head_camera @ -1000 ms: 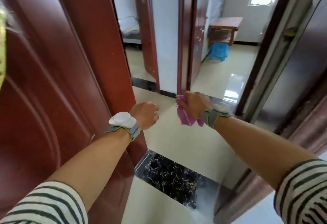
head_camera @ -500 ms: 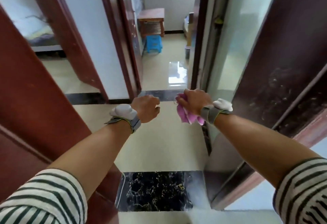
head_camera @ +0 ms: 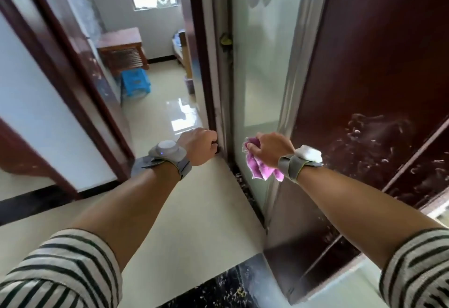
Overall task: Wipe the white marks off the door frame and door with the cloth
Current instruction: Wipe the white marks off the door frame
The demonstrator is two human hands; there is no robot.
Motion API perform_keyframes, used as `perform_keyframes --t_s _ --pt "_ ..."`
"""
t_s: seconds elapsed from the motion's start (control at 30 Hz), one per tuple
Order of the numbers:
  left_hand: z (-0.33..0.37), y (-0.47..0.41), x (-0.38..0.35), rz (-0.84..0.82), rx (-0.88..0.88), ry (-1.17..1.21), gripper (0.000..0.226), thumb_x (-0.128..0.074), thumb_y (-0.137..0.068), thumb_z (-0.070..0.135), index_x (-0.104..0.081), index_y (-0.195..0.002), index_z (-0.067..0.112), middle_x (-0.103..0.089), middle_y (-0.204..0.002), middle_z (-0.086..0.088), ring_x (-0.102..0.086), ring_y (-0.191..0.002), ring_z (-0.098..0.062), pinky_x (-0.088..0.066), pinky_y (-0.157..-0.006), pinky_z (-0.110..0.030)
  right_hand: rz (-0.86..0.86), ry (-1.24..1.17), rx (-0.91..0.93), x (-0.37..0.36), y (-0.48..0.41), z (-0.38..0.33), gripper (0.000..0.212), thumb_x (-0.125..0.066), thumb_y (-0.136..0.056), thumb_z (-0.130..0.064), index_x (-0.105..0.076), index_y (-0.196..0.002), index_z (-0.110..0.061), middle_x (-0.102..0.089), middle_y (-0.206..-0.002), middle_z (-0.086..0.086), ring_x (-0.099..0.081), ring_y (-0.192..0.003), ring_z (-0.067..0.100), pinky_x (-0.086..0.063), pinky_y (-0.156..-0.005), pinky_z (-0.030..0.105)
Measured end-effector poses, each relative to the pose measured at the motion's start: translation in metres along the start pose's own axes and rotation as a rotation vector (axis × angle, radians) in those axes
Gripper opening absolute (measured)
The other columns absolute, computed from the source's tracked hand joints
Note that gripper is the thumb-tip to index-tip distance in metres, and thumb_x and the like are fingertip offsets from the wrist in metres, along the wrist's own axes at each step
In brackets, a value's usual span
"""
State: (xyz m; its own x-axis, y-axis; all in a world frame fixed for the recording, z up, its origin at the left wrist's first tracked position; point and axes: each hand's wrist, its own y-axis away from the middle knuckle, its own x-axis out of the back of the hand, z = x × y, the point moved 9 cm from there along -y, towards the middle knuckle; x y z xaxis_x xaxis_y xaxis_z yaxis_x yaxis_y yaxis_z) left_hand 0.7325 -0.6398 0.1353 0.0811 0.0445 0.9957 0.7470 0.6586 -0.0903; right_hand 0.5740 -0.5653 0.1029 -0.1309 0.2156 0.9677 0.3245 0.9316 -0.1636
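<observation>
Right hand [head_camera: 272, 148] gripping pink cloth [head_camera: 260, 169], left hand [head_camera: 198, 146] fisted, seemingly empty

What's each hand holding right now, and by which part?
The right hand grips the pink cloth by its bunched upper end; the rest hangs below. The left hand is a fist, holding nothing visible.

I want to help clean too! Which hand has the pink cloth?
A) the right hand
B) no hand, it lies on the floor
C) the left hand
A: the pink cloth is bunched up in the right hand, and the left hand is curled with no cloth in it.
</observation>
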Motion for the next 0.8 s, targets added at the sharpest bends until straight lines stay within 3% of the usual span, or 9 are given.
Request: perform_keyframes --t_s 0.1,0.23,0.5,0.7,0.8 --pt "0.006 -0.027 0.001 0.021 -0.063 0.021 0.022 -0.048 -0.098 0.026 -0.066 -0.1 0.014 -0.059 -0.092 -0.001 -0.061 -0.092 -0.026 -0.039 -0.071 -0.029 0.013 0.027 -0.051 0.003 -0.006 0.013 0.044 -0.041 -0.092 -0.056 -0.063 -0.101 -0.019 -0.07 -0.087 0.004 -0.065 -0.08 0.027 -0.053 -0.071 0.035" --pt "0.013 -0.07 -0.004 0.024 -0.182 0.083 0.02 -0.049 -0.098 0.027 -0.063 -0.092 0.014 -0.061 -0.093 -0.003 -0.061 -0.092 -0.03 -0.05 -0.076 -0.036 0.014 0.051 -0.143 0.007 -0.013 0.031 0.045 -0.042 -0.092 -0.058 -0.064 -0.107 -0.023 -0.071 -0.092 0.003 -0.066 -0.085 0.027 -0.053 -0.074 0.034" --pt "0.042 -0.143 -0.003 -0.004 -0.458 0.063 0.025 -0.049 -0.097 0.027 -0.064 -0.108 0.012 -0.067 -0.108 -0.011 -0.061 -0.102 -0.035 -0.052 -0.083 -0.04 -0.004 0.026 -0.415 0.009 -0.004 0.043 0.04 -0.04 -0.092 -0.06 -0.06 -0.105 -0.028 -0.069 -0.094 0.002 -0.063 -0.083 0.025 -0.051 -0.073 0.035" --pt "0.073 -0.164 0.004 0.005 -0.674 0.085 0.027 -0.05 -0.099 0.028 -0.066 -0.115 0.015 -0.067 -0.117 -0.01 -0.06 -0.108 -0.034 -0.046 -0.083 -0.035 0.107 0.072 -0.644 0.028 0.023 0.04 0.04 -0.039 -0.091 -0.055 -0.057 -0.097 -0.02 -0.059 -0.08 0.004 -0.054 -0.069 0.027 -0.039 -0.061 0.032" --pt "0.097 -0.159 0.007 0.013 -0.787 0.117 0.026 -0.05 -0.099 0.03 -0.066 -0.115 0.016 -0.066 -0.119 -0.008 -0.059 -0.11 -0.032 -0.046 -0.084 -0.036 0.174 0.097 -0.727 0.043 0.043 0.039 0.036 -0.041 -0.089 -0.049 -0.055 -0.094 -0.017 -0.064 -0.083 0.007 -0.061 -0.075 0.034 -0.041 -0.061 0.033"
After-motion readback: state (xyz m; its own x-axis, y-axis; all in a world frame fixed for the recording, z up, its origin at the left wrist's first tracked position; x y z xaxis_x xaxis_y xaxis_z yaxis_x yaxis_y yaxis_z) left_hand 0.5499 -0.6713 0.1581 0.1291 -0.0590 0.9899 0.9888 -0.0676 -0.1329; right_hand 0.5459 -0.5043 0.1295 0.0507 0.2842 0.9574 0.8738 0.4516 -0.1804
